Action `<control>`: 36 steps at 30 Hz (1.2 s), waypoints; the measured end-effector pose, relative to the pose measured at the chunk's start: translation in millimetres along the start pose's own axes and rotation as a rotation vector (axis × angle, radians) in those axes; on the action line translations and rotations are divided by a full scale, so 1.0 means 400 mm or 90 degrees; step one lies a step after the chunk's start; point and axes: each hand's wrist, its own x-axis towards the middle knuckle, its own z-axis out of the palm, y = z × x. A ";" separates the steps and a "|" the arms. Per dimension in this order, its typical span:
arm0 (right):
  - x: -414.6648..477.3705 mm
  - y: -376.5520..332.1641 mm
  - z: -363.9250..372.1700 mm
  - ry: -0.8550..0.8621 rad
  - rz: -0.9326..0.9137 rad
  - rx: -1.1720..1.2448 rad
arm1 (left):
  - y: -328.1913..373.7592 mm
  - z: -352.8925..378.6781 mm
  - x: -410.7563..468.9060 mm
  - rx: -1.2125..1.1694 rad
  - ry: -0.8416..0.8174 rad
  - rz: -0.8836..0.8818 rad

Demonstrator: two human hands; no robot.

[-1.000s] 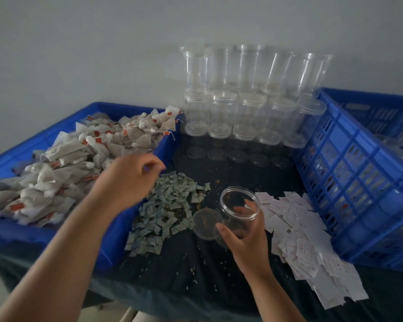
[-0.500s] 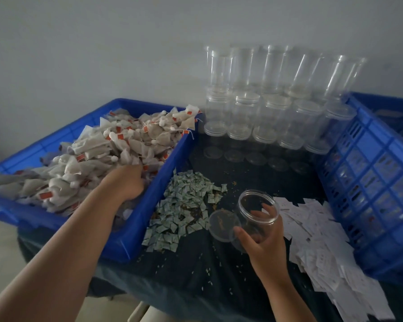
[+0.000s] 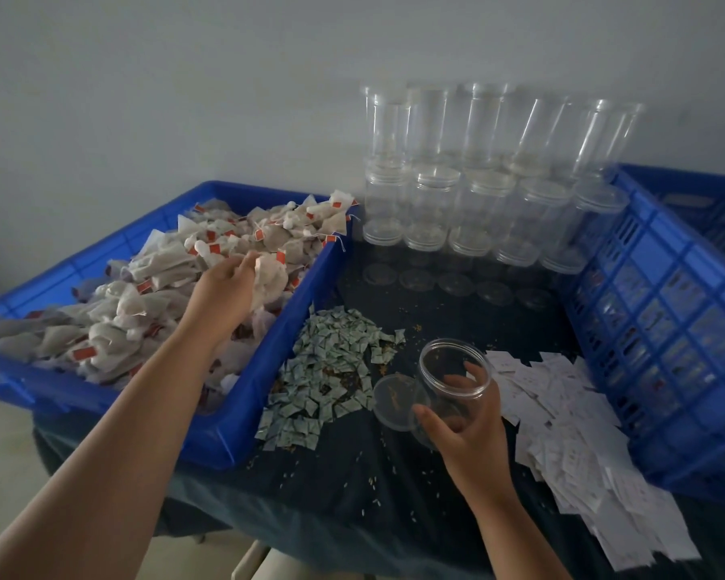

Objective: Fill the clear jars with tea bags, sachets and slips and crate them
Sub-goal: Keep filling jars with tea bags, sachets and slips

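Gripping a clump of tea bags [image 3: 268,278] above the heaped blue tray [image 3: 243,412], the left hand [image 3: 222,295] has its fingers curled round them. The right hand [image 3: 465,429] wraps its fingers round an open clear jar [image 3: 453,378], tilted over the dark table [image 3: 352,487], beside the sachets [image 3: 331,370] and slips [image 3: 570,420].

No legible text anywhere. White slips [image 3: 561,416] at lower right carry faint dark print, too small to read. Green sachets [image 3: 331,370] at centre show a printed pattern, blurred, no words made out. Red tags [image 3: 85,352] on the tea bags [image 3: 143,295] at left are plain colour patches; any lettering is unreadable.
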 end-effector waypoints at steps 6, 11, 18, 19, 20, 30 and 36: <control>-0.003 -0.010 -0.003 -0.005 -0.019 0.008 | -0.023 -0.016 0.004 0.268 0.016 0.033; -0.004 -0.007 -0.002 -0.018 -0.011 -0.012 | 0.073 -0.018 -0.052 0.147 0.037 0.116; -0.005 -0.011 0.006 -0.035 -0.033 -0.054 | 0.296 0.073 -0.215 0.118 -0.197 0.302; -0.005 -0.009 0.004 -0.033 -0.034 -0.058 | 0.302 0.108 -0.235 0.138 -0.239 0.308; -0.006 -0.007 0.003 -0.032 -0.031 -0.061 | 0.300 0.144 -0.252 0.170 -0.271 0.312; -0.001 0.010 0.000 -0.028 -0.016 -0.057 | 0.252 0.279 -0.274 0.202 -0.351 0.294; 0.002 0.010 0.000 -0.031 -0.027 -0.034 | 0.259 0.266 -0.280 0.116 -0.395 0.309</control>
